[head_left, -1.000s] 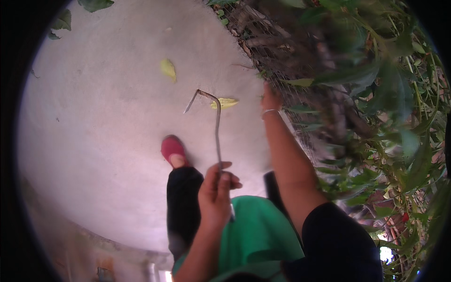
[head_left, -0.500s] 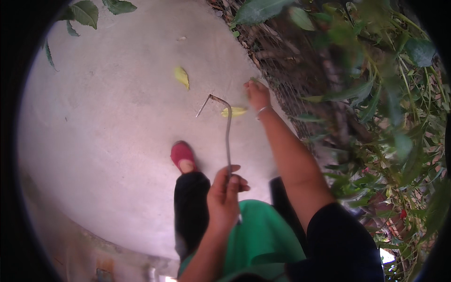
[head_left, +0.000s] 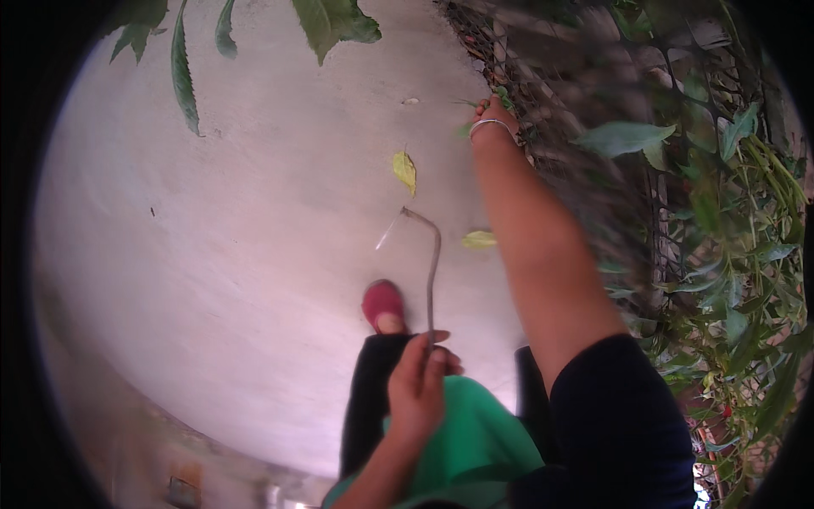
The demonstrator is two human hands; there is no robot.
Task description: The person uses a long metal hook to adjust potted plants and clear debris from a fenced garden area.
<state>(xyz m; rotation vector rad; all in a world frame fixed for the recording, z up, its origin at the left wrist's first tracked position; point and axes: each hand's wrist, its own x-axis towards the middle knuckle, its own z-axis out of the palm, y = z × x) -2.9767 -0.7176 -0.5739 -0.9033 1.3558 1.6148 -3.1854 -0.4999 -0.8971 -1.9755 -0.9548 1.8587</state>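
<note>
My left hand [head_left: 417,390] is closed around the lower shaft of a hand hoe [head_left: 434,276], a thin bent metal rod with a narrow blade seen edge-on at its far end. The hoe's head hangs over the pale concrete, left of my outstretched right arm. Far ahead, at the foot of the mesh fence, my right hand [head_left: 497,114], a bracelet at its wrist, is closed on a small green weed [head_left: 504,98]. The weed's leaves show beyond the fingers; whether its roots are in the ground I cannot tell.
Along the right runs a dark mesh fence [head_left: 585,119] with leafy plants [head_left: 746,314] pushing through. Two yellow leaves, one of them a fallen leaf [head_left: 404,173], lie on the concrete [head_left: 212,254]. Green leaves [head_left: 331,25] hang in from above. My red shoe [head_left: 382,305] is below the hoe.
My right hand has reached farther forward along the fence base, to the green weed there. The view has shifted, so the yellow leaves and shoe appear farther right and lower. My left hand keeps the hoe.
</note>
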